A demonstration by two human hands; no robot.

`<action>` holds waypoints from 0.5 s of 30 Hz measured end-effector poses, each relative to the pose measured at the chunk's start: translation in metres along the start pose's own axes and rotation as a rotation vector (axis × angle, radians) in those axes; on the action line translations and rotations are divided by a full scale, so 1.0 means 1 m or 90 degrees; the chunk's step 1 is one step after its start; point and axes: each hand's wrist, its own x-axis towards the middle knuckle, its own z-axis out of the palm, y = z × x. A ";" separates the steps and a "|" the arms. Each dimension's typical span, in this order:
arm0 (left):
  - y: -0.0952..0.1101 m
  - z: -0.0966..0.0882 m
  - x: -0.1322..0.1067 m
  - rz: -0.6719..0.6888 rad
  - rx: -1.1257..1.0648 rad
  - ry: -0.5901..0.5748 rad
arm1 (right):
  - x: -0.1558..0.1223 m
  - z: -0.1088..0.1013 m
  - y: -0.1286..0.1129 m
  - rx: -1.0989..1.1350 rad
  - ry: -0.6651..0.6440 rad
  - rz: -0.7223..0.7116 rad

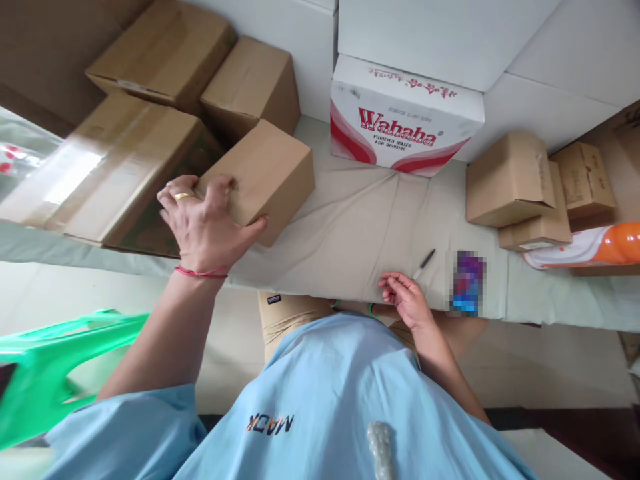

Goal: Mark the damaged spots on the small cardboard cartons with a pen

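My left hand (207, 217) is on the near end of a small brown cardboard box (270, 163). Its fingers reach over the top and left edge, and its thumb presses along the near side. A ring and a red string show on this hand and wrist. Palm turned up, my right hand (405, 297) is at the table's front edge with loosely bent fingers and nothing in it. Just beyond its fingers lies a pen (424, 264). To the right of that hand is a blurred-out phone-like object (467, 283).
Larger cardboard boxes (150, 143) crowd the left. A white-and-red Wahaha carton (405, 120) stands at the back. More small boxes (510, 180) and an orange-and-white bottle-like item (590, 245) are on the right. A green plastic stool (45, 360) stands at lower left.
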 end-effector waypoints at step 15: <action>0.018 0.009 0.000 -0.112 -0.011 0.140 | 0.000 -0.001 0.005 -0.023 -0.008 -0.015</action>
